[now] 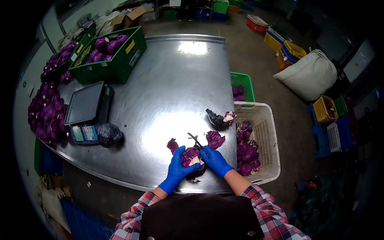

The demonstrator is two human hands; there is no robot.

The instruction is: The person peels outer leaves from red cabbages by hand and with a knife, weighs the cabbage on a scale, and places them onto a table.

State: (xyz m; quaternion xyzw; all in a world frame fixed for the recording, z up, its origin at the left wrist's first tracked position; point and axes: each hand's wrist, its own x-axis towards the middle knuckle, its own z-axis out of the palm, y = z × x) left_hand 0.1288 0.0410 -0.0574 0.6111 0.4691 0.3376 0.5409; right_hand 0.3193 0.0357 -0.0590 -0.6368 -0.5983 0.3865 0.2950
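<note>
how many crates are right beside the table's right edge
2: a green crate at the far end and a white crate nearer, both holding purple leaves. More could be hidden under the table.

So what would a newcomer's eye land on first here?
Probably the bright blue gloves at the table's near edge: the left hand holds a purple cabbage, the right hand a dark cutting tool. Next, the big cabbage heap at the far left, beyond the scale. Then the white crate of purple leaves, just off the table's right edge.
</note>
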